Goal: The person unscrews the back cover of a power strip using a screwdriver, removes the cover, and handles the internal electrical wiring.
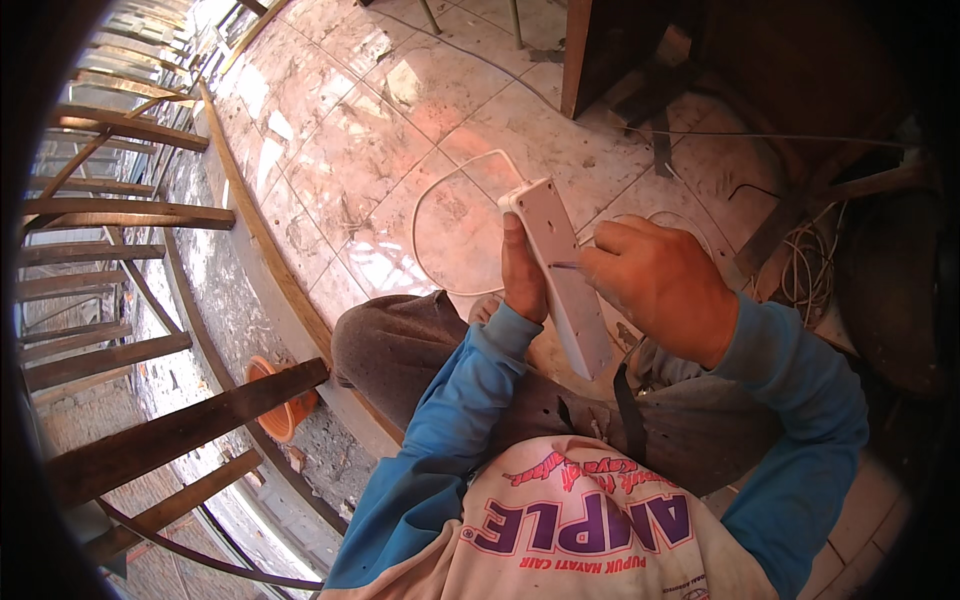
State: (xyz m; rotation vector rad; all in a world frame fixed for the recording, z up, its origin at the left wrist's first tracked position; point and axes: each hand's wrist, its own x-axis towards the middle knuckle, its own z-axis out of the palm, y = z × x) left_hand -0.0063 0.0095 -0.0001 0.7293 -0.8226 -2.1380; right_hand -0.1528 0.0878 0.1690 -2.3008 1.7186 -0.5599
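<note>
A long white power strip [572, 310] is tilted above my lap, its flat face with small holes turned up. My left hand [524, 272] is closed around its left side, the thumb along the edge. From its far end a white cable [416, 225] loops down to the floor. My right hand [665, 285] is closed on a slim screwdriver [566, 266], of which only the thin shaft shows. The shaft points left at the middle of the strip; whether its tip touches a hole I cannot tell. The handle is hidden in my fingers.
I sit on a stained tiled floor [340, 130]. Wooden slats [130, 215] line the left, with an orange pot [280, 400] near them. At the right lie a coil of cable [805, 265] and dark wooden furniture [590, 60]. A thin wire [740, 134] crosses there.
</note>
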